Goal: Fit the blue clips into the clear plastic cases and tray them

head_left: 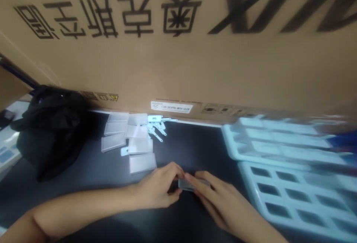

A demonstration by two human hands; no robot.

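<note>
In front of me, a clear, flat plastic case (184, 184) is between my two hands. My right hand (220, 198) is closed round its right part and covers much of it. The fingers of my left hand (161, 185) pinch at its left end. Several similar clear plastic cases (142, 163) lie on the dark tabletop beyond my left hand. Beside them is a small pile of light-blue plastic strips with holes (156, 127). Another light-blue piece (124, 151) sticks out from among the cases.
A big cardboard box (134, 64) with upside-down print stands along the back. To the right are a light-blue plastic tray with rectangular openings (248, 183) and a second, blurred one (231, 148) holding clear pieces. A black bag (52, 131) sits at the left.
</note>
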